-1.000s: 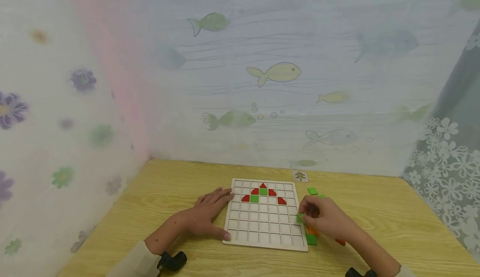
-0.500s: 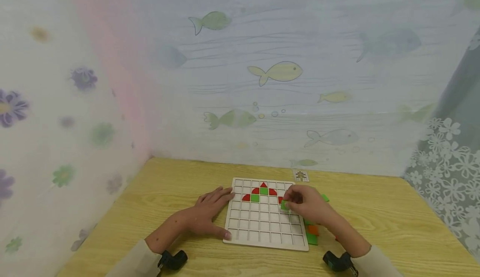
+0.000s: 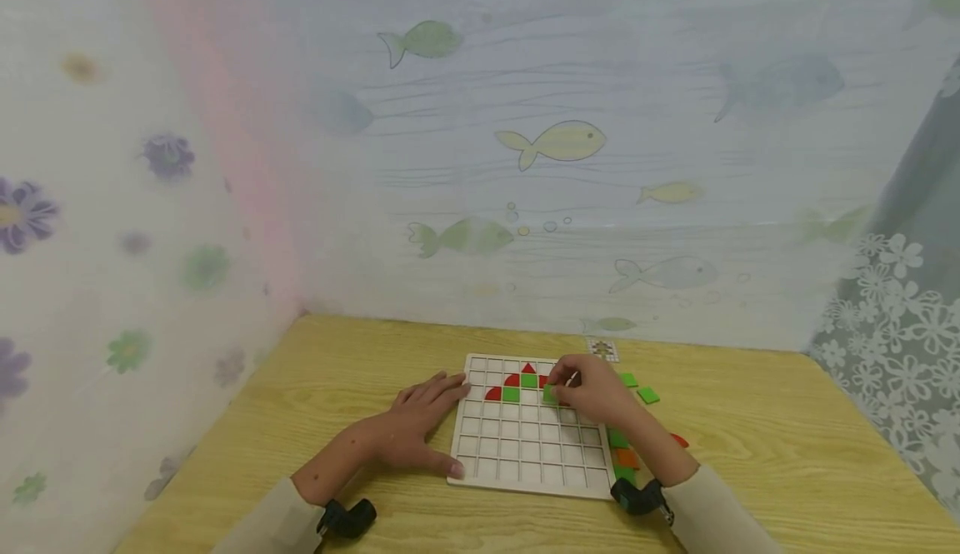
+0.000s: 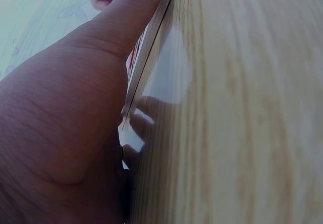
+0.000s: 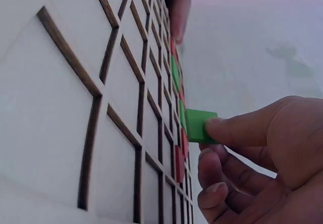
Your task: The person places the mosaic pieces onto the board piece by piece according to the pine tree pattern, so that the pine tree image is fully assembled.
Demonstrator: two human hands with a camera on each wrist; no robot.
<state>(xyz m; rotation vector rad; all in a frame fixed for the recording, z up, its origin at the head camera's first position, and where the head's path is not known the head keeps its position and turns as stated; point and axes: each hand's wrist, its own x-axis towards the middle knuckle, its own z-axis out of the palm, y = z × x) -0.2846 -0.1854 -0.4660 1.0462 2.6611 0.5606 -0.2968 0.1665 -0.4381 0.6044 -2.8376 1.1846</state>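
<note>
A pale gridded board (image 3: 519, 454) lies on the table. Near its top are a red triangle (image 3: 528, 368), red rounded pieces (image 3: 493, 393) and green squares (image 3: 511, 394) set in cells. My right hand (image 3: 596, 391) pinches a green square (image 3: 550, 393) between thumb and fingertips, over the cells right of centre; the right wrist view shows this green square (image 5: 201, 125) tilted at the board's surface. With fingers spread, my left hand (image 3: 408, 433) rests along the board's left edge, thumb at the lower left corner; in the left wrist view the thumb (image 4: 126, 17) lies against that edge.
Right of the board lie loose green squares (image 3: 648, 395), an orange piece (image 3: 627, 458) and a red piece (image 3: 679, 441), partly behind my right arm. A small patterned card (image 3: 602, 349) is behind the board. A printed curtain (image 3: 465, 162) hangs at the table's back.
My right hand has carried the green square from the board's right edge leftward and up over the board, near the red pieces. My left hand has stayed in place.
</note>
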